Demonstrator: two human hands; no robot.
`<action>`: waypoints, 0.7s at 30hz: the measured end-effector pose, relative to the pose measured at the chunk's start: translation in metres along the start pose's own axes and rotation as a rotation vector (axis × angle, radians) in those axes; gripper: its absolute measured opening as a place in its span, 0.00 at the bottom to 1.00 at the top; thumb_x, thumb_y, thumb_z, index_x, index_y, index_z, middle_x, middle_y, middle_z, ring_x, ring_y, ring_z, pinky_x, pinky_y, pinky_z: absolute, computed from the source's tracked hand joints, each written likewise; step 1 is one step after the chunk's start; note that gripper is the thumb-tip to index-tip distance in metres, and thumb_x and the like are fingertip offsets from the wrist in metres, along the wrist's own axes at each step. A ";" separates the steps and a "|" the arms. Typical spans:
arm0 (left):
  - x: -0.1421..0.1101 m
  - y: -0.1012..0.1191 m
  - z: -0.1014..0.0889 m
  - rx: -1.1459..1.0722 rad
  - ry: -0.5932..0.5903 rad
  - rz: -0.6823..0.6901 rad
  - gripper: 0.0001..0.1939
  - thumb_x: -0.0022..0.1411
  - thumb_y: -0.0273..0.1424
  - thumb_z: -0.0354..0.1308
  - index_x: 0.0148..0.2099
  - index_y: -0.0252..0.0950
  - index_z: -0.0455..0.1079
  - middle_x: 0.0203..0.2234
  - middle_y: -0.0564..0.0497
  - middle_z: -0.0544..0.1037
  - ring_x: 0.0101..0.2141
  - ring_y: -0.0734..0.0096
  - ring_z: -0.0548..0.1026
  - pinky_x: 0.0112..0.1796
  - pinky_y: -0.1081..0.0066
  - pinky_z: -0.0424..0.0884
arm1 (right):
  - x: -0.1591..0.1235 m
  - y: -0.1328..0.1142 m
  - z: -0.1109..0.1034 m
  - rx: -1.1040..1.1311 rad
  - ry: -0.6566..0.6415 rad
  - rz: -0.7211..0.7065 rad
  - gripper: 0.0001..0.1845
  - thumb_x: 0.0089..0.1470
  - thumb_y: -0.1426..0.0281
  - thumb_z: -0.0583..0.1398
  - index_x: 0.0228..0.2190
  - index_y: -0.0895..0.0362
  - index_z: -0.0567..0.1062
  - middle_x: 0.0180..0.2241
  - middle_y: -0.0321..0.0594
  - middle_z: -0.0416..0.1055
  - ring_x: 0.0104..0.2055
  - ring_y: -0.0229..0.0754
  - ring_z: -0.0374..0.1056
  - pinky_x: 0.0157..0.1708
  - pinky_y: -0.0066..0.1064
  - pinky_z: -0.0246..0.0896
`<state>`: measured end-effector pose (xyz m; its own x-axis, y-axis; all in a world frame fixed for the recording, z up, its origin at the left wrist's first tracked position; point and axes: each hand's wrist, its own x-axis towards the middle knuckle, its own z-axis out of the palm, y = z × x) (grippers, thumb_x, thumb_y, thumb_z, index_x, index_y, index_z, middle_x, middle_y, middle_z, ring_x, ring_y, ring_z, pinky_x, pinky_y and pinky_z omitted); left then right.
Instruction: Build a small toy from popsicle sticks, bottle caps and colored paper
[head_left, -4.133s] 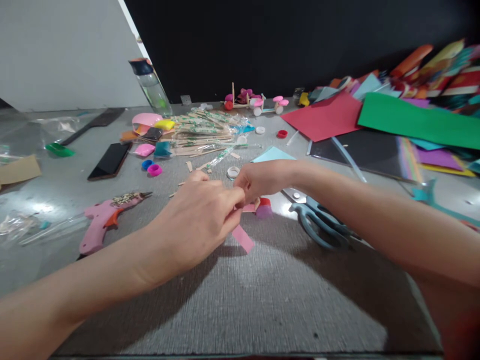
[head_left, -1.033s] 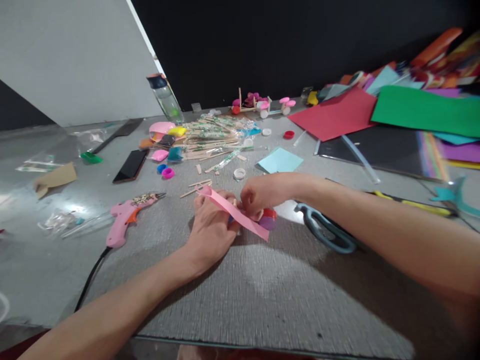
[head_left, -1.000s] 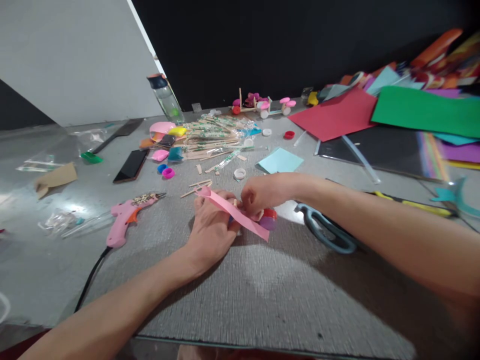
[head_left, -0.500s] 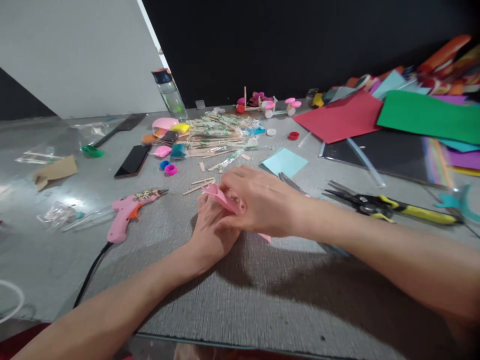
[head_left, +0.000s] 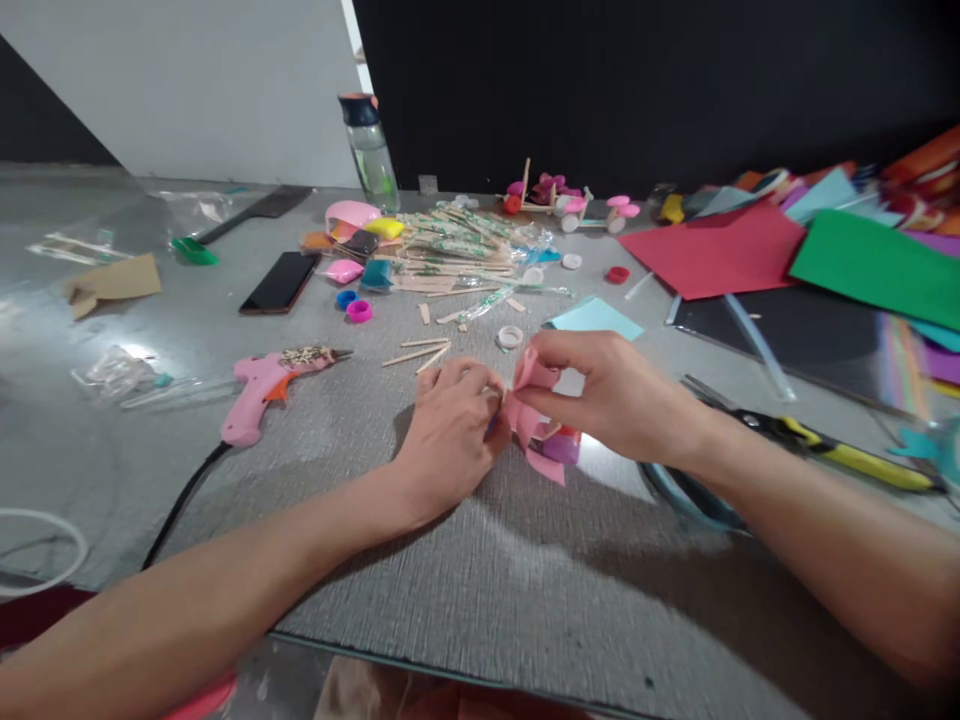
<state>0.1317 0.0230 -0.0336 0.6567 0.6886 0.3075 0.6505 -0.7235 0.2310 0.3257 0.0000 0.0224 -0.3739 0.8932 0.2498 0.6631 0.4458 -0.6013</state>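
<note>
On the table (head_left: 465, 600), two hands pinch one pink paper strip (head_left: 531, 420)

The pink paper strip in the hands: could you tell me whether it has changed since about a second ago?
Yes. The pink paper strip lay long and flat then; now the right hand has bent it up into a loop, beside the white ring.

Near the front edge the table (head_left: 525, 610) lies bare, so the hands have free room there. To the left a pink glue gun (head_left: 277, 375) and its black cord (head_left: 184, 500) lie in the way; to the right, yellow-handled cutters (head_left: 840, 450) and coloured paper sheets (head_left: 712, 250). Farther back, wooden sticks (head_left: 450, 260), bottle caps (head_left: 358, 310), a phone (head_left: 280, 283) and a bottle (head_left: 371, 150) crowd the surface.
</note>
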 end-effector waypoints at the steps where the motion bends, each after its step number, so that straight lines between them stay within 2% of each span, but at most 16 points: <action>1: 0.000 0.000 0.000 0.000 0.006 0.003 0.07 0.68 0.27 0.56 0.38 0.37 0.74 0.46 0.45 0.79 0.53 0.51 0.69 0.48 0.51 0.61 | 0.000 0.001 0.000 -0.015 0.026 -0.018 0.05 0.57 0.75 0.60 0.29 0.56 0.72 0.28 0.34 0.71 0.31 0.38 0.66 0.33 0.30 0.56; 5: 0.000 -0.001 0.000 -0.008 0.016 0.023 0.07 0.69 0.28 0.57 0.38 0.36 0.75 0.45 0.46 0.79 0.53 0.51 0.70 0.49 0.50 0.61 | 0.001 0.006 0.000 -0.045 0.072 -0.121 0.05 0.57 0.76 0.60 0.30 0.55 0.71 0.30 0.34 0.71 0.32 0.37 0.65 0.35 0.29 0.59; 11: -0.002 -0.002 0.000 -0.020 0.011 0.038 0.07 0.70 0.29 0.56 0.41 0.36 0.75 0.47 0.45 0.79 0.54 0.52 0.70 0.48 0.51 0.61 | 0.003 0.010 -0.001 -0.007 0.011 -0.192 0.04 0.59 0.76 0.59 0.33 0.55 0.69 0.33 0.35 0.71 0.35 0.38 0.66 0.38 0.30 0.61; 16: -0.002 -0.002 0.000 -0.056 -0.007 0.035 0.06 0.70 0.27 0.55 0.39 0.36 0.73 0.47 0.45 0.79 0.55 0.51 0.69 0.49 0.51 0.60 | 0.001 0.007 -0.010 0.029 -0.043 -0.224 0.05 0.59 0.76 0.59 0.33 0.54 0.70 0.34 0.36 0.73 0.36 0.39 0.68 0.38 0.32 0.60; 21: -0.002 -0.002 0.000 -0.040 -0.004 0.050 0.05 0.70 0.27 0.54 0.42 0.36 0.72 0.46 0.45 0.79 0.54 0.50 0.69 0.48 0.51 0.59 | -0.001 0.001 -0.011 -0.221 -0.057 -0.264 0.04 0.61 0.75 0.60 0.34 0.56 0.70 0.32 0.37 0.71 0.33 0.39 0.65 0.34 0.32 0.58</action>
<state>0.1294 0.0231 -0.0348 0.6895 0.6518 0.3159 0.6010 -0.7583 0.2526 0.3333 0.0003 0.0297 -0.5827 0.7434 0.3283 0.6608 0.6686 -0.3411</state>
